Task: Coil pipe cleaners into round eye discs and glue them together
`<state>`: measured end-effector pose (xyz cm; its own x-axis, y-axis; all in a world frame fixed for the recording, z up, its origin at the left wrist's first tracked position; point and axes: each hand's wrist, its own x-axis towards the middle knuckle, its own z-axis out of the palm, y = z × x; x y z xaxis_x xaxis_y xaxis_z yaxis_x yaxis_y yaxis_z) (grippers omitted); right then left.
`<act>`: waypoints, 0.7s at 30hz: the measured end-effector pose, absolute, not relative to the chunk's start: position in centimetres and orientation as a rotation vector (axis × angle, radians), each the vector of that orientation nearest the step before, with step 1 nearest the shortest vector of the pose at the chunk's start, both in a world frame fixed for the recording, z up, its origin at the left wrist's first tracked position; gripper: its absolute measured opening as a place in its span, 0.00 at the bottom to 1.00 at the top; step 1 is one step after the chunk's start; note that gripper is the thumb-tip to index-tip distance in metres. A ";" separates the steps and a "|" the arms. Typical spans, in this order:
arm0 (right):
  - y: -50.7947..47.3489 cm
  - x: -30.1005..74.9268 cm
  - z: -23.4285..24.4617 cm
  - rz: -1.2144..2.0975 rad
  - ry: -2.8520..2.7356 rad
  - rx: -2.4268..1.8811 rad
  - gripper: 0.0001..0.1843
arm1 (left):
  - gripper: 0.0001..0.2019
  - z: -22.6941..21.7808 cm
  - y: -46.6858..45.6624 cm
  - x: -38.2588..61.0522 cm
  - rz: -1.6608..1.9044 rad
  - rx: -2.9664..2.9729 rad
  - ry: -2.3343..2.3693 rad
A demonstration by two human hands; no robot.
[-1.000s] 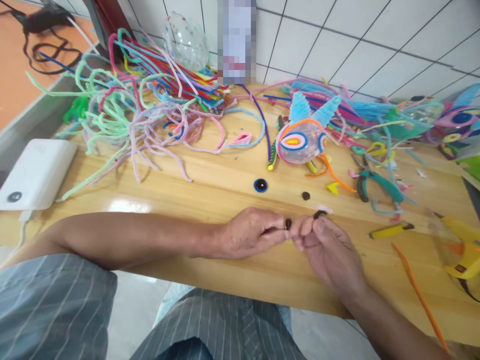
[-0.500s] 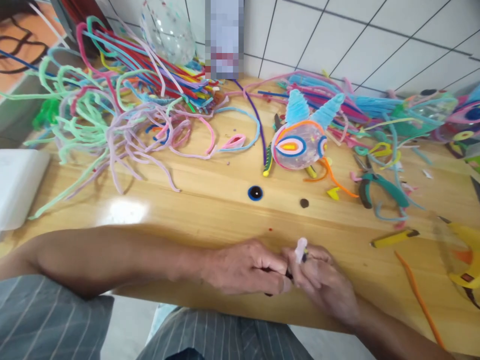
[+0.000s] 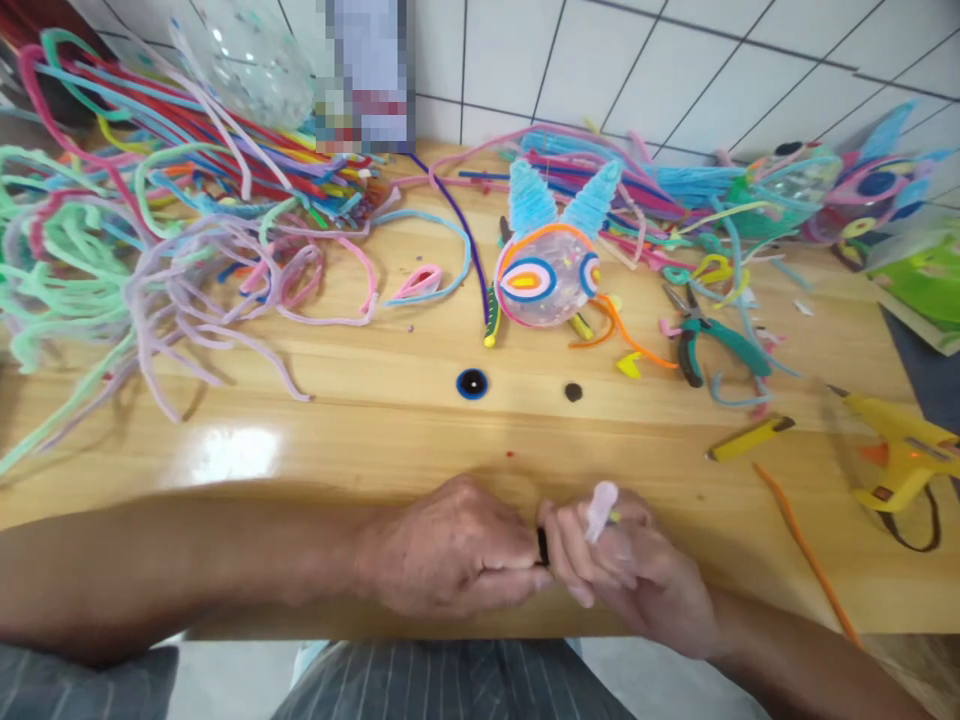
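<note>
Close to the table's near edge, my left hand (image 3: pixel 457 555) is closed in a pinch on a small black piece (image 3: pixel 542 547). It meets my right hand (image 3: pixel 637 570), whose curled fingers touch the other end of that piece. A short whitish, see-through stick (image 3: pixel 601 512) pokes up between my right fingers; its lower part is hidden. Beyond my hands lie a black disc with a blue rim (image 3: pixel 472 384) and a small dark disc (image 3: pixel 573 392). Farther back stands a clear ball figure (image 3: pixel 551 285) with blue fuzzy ears and ringed eyes.
Tangled pipe cleaners (image 3: pixel 172 265) cover the left side, with bundles behind. To the right are teal-handled pliers (image 3: pixel 724 345), a yellow cutter (image 3: pixel 750 438), an orange pipe cleaner (image 3: pixel 806 545) and a yellow glue gun (image 3: pixel 904 450). A tiled wall (image 3: pixel 585 60) closes off the back.
The view has shifted right, so things on the table appear farther left. My hands have drawn slightly apart, and more of the black piece shows between them.
</note>
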<state>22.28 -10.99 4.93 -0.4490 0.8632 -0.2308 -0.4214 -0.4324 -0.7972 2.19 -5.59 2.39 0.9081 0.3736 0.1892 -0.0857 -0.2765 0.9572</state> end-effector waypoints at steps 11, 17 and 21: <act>-10.3 22.9 4.6 1.858 -0.687 -1.011 0.32 | 0.19 1.0 -7.6 1.9 0.456 1.748 0.030; -6.9 24.8 5.1 1.614 -0.806 -1.024 0.35 | 0.20 2.2 -6.7 1.6 0.435 1.628 0.314; -6.3 25.3 4.1 1.564 -0.756 -1.096 0.30 | 0.20 2.9 -5.7 1.7 0.389 1.496 0.496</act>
<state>25.31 -6.28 4.11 -0.0474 0.9620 -0.2687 -0.3869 -0.2657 -0.8830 1.73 -5.65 2.90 0.8414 0.5356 -0.0723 0.0569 0.0453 0.9974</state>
